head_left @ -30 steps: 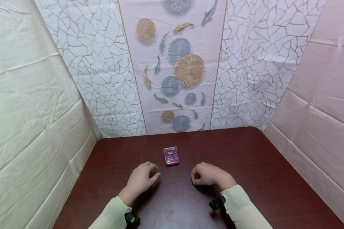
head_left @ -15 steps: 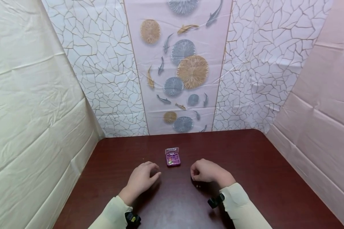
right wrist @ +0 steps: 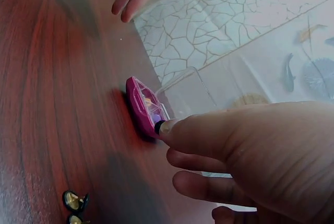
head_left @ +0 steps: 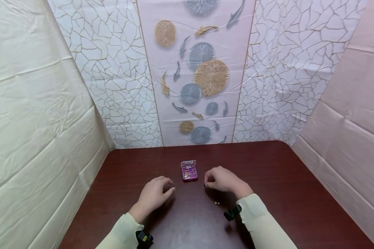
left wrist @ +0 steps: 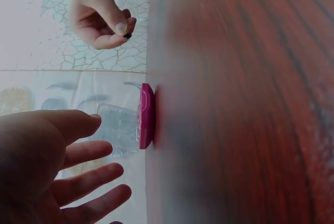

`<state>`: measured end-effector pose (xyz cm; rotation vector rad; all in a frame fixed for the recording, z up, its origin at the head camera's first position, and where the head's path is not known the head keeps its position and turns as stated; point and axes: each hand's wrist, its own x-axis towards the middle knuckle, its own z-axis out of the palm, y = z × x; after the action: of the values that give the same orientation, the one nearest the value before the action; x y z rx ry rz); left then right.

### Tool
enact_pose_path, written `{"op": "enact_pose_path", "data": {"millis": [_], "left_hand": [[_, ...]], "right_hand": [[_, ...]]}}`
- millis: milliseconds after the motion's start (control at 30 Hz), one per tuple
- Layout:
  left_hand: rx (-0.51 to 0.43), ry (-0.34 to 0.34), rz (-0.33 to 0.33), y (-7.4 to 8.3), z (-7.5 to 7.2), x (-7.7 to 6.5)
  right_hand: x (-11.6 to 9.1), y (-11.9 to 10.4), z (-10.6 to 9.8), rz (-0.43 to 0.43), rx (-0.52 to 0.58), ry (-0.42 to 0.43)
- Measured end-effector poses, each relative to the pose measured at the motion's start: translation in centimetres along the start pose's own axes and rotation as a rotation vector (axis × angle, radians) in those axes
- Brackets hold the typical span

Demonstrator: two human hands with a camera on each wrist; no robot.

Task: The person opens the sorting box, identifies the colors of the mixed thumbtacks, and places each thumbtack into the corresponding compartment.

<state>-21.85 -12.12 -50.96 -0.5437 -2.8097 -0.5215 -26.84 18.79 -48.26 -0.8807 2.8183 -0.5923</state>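
Note:
A small magenta compartment box (head_left: 189, 174) stands on the table with its clear lid (right wrist: 188, 91) raised. Several coloured bits lie in its compartments. My right hand (head_left: 222, 180), just right of the box, pinches a tiny round black piece (right wrist: 158, 127) between thumb and finger; most of that piece is hidden by the fingertips. Two small black-and-gold pieces (right wrist: 74, 201), resembling ear studs, lie on the table below the right hand. To the left of the box, my left hand (head_left: 154, 193) is held with relaxed, spread fingers and nothing in them.
The dark red wooden table (head_left: 137, 162) reaches back to a patterned cloth (head_left: 202, 83) with fish and round motifs. Cream cloth hangs at the left and right sides. A black camera (head_left: 232, 212) is strapped to the right wrist, another (head_left: 144, 238) to the left.
My right hand has moved forward and slightly left, nearer the box, with the black piece. The two small pieces on the table have come into sight behind it. The left hand stays put.

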Motion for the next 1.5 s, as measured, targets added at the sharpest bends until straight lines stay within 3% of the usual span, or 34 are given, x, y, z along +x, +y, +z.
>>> {"op": "enact_pose_path", "data": {"millis": [633,1100,1500], "left_hand": [[-0.009,0.007,0.026,0.0,0.0,-0.2],[-0.028,-0.004,0.016,-0.1,0.2,-0.3],[-0.026,-0.009,0.021,-0.3,0.4,-0.1]], "right_hand": [[4.8,-0.8,0.9,0.070,-0.075,0.166],[6.1,-0.9,2.4,0.133,-0.075,0.116],[6.6,-0.7,2.6,0.107,-0.089,0.123]]}}
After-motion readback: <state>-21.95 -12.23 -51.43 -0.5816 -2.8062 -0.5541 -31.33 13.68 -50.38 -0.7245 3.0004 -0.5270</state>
